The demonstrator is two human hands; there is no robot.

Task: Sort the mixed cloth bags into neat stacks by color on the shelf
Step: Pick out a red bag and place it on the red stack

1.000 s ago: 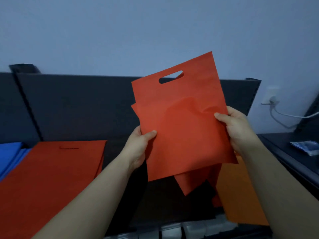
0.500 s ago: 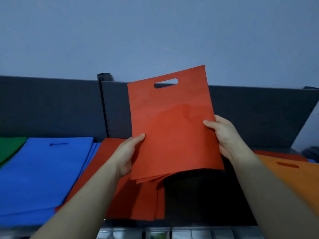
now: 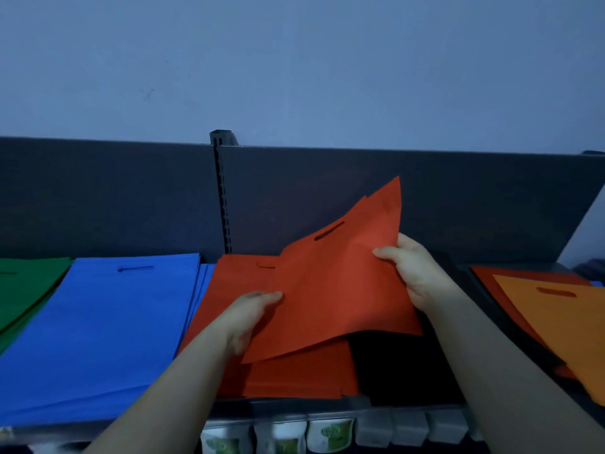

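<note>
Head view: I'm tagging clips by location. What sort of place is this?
Probably a shop or stockroom: shelving with a slotted upright, a blue stack and red stack of flat bags, and packaged goods lined up underneath.

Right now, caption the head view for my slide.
Left hand and right hand hold flat red-orange cloth bags tilted over the red-orange stack, beside the blue cloth-bag stack.

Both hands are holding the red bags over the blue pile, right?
Not quite. The left hand and right hand do hold the red bags, but over the red pile, not the blue pile, which lies just to its left. The head view shows it.
</note>
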